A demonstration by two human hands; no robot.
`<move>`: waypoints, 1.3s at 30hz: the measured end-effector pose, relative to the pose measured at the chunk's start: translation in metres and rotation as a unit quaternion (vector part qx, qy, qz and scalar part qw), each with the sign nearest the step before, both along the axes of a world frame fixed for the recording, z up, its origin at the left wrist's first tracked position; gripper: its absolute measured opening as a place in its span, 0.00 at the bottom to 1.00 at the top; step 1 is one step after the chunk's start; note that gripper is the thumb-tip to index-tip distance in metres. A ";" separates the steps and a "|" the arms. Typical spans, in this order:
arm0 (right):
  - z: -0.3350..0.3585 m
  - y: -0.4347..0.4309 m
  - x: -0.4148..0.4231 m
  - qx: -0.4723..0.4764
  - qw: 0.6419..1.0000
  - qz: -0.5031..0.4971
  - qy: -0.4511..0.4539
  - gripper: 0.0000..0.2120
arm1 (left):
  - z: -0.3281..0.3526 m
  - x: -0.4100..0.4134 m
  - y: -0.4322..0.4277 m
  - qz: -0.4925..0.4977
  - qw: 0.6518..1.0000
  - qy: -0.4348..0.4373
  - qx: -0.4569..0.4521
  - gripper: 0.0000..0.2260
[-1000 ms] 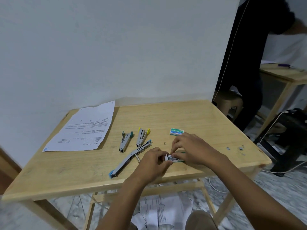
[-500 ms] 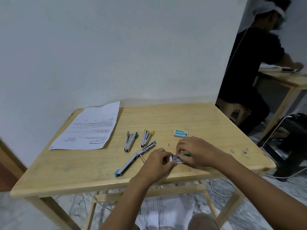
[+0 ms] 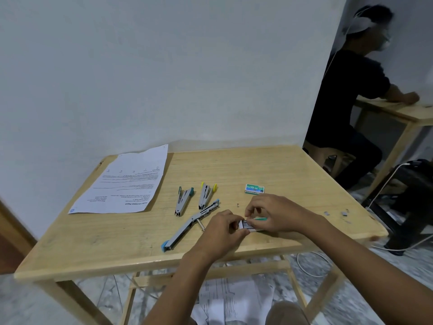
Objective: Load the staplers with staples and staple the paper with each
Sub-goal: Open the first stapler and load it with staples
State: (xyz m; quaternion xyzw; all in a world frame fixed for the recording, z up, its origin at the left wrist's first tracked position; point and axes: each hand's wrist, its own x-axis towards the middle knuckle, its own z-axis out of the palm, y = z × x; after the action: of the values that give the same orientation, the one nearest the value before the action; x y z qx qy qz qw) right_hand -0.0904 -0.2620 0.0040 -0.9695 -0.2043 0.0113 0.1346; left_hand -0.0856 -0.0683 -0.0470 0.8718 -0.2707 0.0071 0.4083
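Observation:
Both my hands meet over a small open staple box [image 3: 250, 225] near the table's front edge. My left hand [image 3: 222, 228] pinches its left end, and my right hand [image 3: 274, 213] holds its right side, fingers over the tray. A blue stapler [image 3: 189, 226] lies swung open flat just left of my hands. Behind it lie a teal stapler [image 3: 184, 200] and a yellow stapler [image 3: 206, 195], both partly open. A closed green staple box [image 3: 254, 189] sits beyond my right hand. The printed paper [image 3: 126, 184] lies at the back left.
The wooden table [image 3: 234, 165] stands against a white wall. Loose staple pieces [image 3: 344, 213] lie near its right edge. Papers [image 3: 232, 301] are scattered on the floor below. A person in black [image 3: 346, 97] sits at another table to the right, beside a black stool with a white cable [image 3: 384, 184].
My hands stay on the small staple box, fingers shifting slightly. The view has tilted upward, so more of the wall and the seated person show.

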 end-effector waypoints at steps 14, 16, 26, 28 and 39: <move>0.011 0.005 0.000 -0.087 0.996 0.006 0.014 0.11 | 0.001 0.000 0.001 0.000 1.000 -0.001 -0.003 0.16; 0.011 0.005 -0.001 -0.082 0.996 0.001 0.017 0.11 | 0.001 -0.001 0.001 -0.002 1.000 -0.003 -0.004 0.16; 0.012 0.010 -0.001 -0.084 0.995 -0.011 0.048 0.13 | 0.002 -0.001 0.001 -0.002 1.000 0.001 -0.001 0.16; 0.012 0.010 -0.001 -0.083 0.995 -0.014 0.054 0.13 | 0.002 -0.001 0.001 -0.002 1.000 0.003 -0.002 0.15; 0.011 0.018 -0.003 -0.129 0.991 0.013 -0.022 0.12 | 0.001 -0.001 0.001 0.000 1.000 -0.009 -0.005 0.15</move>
State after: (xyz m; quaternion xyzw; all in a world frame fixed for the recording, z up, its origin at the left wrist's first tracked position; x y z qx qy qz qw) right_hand -0.0929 -0.2445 0.0152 -0.9760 -0.2171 0.0180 0.0033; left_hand -0.0869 -0.0673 -0.0458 0.8696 -0.2739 0.0163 0.4106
